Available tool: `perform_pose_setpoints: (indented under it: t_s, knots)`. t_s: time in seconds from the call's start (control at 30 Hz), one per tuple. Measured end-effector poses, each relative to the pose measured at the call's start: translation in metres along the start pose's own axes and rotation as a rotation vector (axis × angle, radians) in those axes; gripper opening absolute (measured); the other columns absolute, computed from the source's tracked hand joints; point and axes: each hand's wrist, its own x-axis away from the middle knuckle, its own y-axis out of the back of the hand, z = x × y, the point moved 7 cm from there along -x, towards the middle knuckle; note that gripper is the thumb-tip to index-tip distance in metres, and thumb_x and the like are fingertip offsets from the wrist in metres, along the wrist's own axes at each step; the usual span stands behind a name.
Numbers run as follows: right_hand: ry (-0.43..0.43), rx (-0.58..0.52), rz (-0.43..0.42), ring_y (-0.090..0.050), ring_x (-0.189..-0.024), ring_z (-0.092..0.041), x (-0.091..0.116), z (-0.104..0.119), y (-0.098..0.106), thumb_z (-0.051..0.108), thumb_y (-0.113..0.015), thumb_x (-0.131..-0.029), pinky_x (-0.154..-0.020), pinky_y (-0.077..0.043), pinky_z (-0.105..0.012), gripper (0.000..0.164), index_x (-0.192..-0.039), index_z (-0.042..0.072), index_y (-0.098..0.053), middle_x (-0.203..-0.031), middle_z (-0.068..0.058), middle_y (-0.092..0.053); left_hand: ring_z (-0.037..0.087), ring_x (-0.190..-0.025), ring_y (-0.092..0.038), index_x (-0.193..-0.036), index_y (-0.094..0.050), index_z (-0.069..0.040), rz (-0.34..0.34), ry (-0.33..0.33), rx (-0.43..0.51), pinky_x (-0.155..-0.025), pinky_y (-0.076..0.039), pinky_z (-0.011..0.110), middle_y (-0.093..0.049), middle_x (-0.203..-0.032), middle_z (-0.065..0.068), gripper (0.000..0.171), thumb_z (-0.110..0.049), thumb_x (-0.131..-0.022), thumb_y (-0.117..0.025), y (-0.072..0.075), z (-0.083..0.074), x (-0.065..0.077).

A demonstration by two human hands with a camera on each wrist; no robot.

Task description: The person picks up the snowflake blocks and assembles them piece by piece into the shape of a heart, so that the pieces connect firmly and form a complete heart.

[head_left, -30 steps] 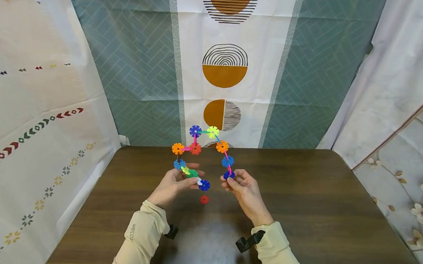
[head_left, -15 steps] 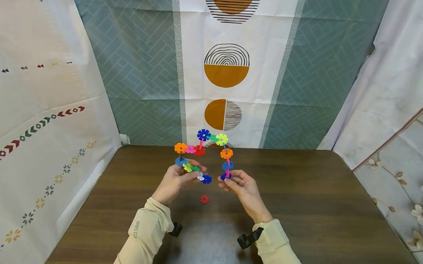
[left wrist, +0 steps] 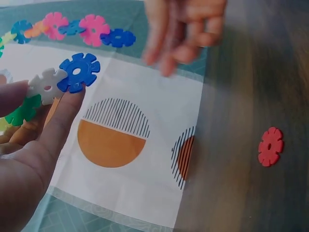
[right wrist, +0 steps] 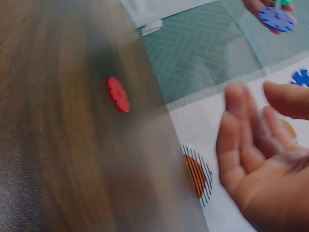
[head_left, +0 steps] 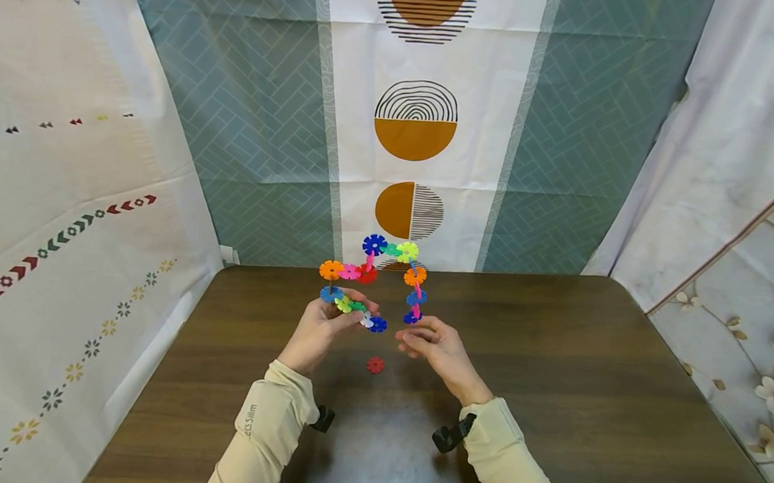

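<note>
A chain of colourful notched plastic discs (head_left: 331,270) arches above the table. My left hand (head_left: 315,333) pinches it near one end, thumb over the green disc (left wrist: 23,111) and the white disc (left wrist: 47,86). Past the fingertips sticks out a blue end disc (left wrist: 78,72), with the index finger under it. The chain's other end, a dark blue disc (left wrist: 118,38), hangs free just above my right hand (head_left: 443,352). That hand holds nothing; its fingers are loosely bent and apart from the chain. On the table between the hands lies a single red disc (head_left: 376,365).
The brown wooden table (head_left: 591,387) spreads out on both sides of the forearms. Behind its far edge hangs a patterned green and white cloth (head_left: 261,130). White printed cloths flank it at left and right.
My right hand has let go of the chain's dark blue end disc and dropped slightly below it. The chain's top has shifted right. My left hand keeps its hold.
</note>
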Motion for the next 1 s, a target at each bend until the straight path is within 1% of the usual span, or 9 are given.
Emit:
perform_pose_setpoints:
  t_s: [0.1,0.2,0.3,0.43,0.53,0.63,0.73,0.9,1.0]
  knots:
    - [-0.029,0.214,0.028,-0.067,-0.088,-0.027,-0.002,-0.008,-0.012,0.014,-0.065,-0.094,-0.077,-0.055,-0.035,0.035,-0.122,-0.004,-0.056,-0.105,-0.015,-0.068,0.032,-0.112,-0.061,-0.117,-0.055,0.004,-0.019,-0.018,-0.028,-0.101,-0.046,0.046,-0.065,-0.115,0.023,0.026,-0.008,-0.095,-0.059,0.001,-0.005,0.0]
    - [-0.05,0.467,0.072,-0.063,-0.086,-0.022,-0.006,-0.016,-0.028,0.017,-0.067,-0.092,-0.075,-0.055,-0.035,0.036,-0.12,-0.003,-0.058,-0.102,-0.009,-0.065,0.032,-0.112,-0.062,-0.116,-0.056,0.004,-0.034,-0.032,-0.045,-0.1,-0.046,0.045,-0.065,-0.115,0.022,0.025,-0.009,-0.095,-0.06,0.0,-0.011,0.0]
    - [-0.059,0.674,0.103,-0.06,-0.083,-0.019,-0.01,-0.022,-0.042,0.022,-0.071,-0.09,-0.074,-0.054,-0.037,0.038,-0.118,0.0,-0.059,-0.098,-0.007,-0.063,0.032,-0.112,-0.062,-0.115,-0.056,0.004,-0.03,-0.041,-0.045,-0.1,-0.046,0.045,-0.065,-0.114,0.023,0.024,-0.008,-0.095,-0.06,-0.003,-0.016,-0.001]
    - [-0.073,0.895,0.099,-0.056,-0.078,-0.019,-0.014,-0.025,-0.054,0.026,-0.076,-0.085,-0.073,-0.053,-0.04,0.04,-0.115,0.004,-0.062,-0.094,-0.005,-0.061,0.034,-0.111,-0.061,-0.116,-0.055,0.006,-0.018,-0.05,-0.045,-0.099,-0.047,0.047,-0.064,-0.115,0.025,0.025,-0.007,-0.095,-0.059,-0.007,-0.021,-0.002]
    - [-0.077,1.019,0.095,-0.054,-0.078,-0.017,-0.015,-0.026,-0.058,0.029,-0.078,-0.083,-0.071,-0.053,-0.039,0.035,-0.109,0.009,-0.066,-0.09,-0.001,-0.057,0.036,-0.111,-0.061,-0.116,-0.054,0.007,-0.02,-0.053,-0.049,-0.099,-0.047,0.048,-0.064,-0.114,0.026,0.026,-0.006,-0.095,-0.059,-0.008,-0.023,-0.003]
    - [-0.067,1.054,0.102,-0.052,-0.077,-0.016,-0.016,-0.028,-0.059,0.028,-0.079,-0.082,-0.068,-0.052,-0.037,0.027,-0.1,0.012,-0.066,-0.086,0.0,-0.054,0.035,-0.11,-0.061,-0.116,-0.054,0.007,-0.026,-0.054,-0.053,-0.099,-0.046,0.049,-0.065,-0.113,0.025,0.025,-0.006,-0.095,-0.059,-0.007,-0.024,-0.003]
    - [-0.075,1.015,0.112,-0.052,-0.074,-0.015,-0.016,-0.031,-0.058,0.024,-0.078,-0.083,-0.066,-0.05,-0.036,0.024,-0.097,0.011,-0.064,-0.084,0.001,-0.052,0.034,-0.11,-0.062,-0.115,-0.054,0.006,-0.028,-0.058,-0.052,-0.099,-0.046,0.048,-0.065,-0.113,0.024,0.024,-0.006,-0.095,-0.059,-0.007,-0.025,-0.004]
    - [-0.079,0.766,0.105,-0.053,-0.07,-0.016,-0.016,-0.036,-0.05,0.016,-0.074,-0.087,-0.063,-0.049,-0.032,0.023,-0.101,0.006,-0.06,-0.082,0.0,-0.056,0.033,-0.11,-0.062,-0.116,-0.055,0.005,-0.032,-0.068,-0.054,-0.099,-0.047,0.043,-0.066,-0.112,0.024,0.024,-0.005,-0.094,-0.059,-0.006,-0.027,-0.005]
    - [-0.027,0.584,0.08,-0.056,-0.068,-0.018,-0.014,-0.032,-0.042,0.017,-0.071,-0.09,-0.061,-0.05,-0.03,0.021,-0.102,0.003,-0.062,-0.083,-0.003,-0.06,0.032,-0.109,-0.063,-0.118,-0.056,0.003,-0.052,-0.072,-0.054,-0.099,-0.047,0.044,-0.066,-0.112,0.023,0.026,-0.003,-0.093,-0.059,-0.005,-0.028,-0.005]
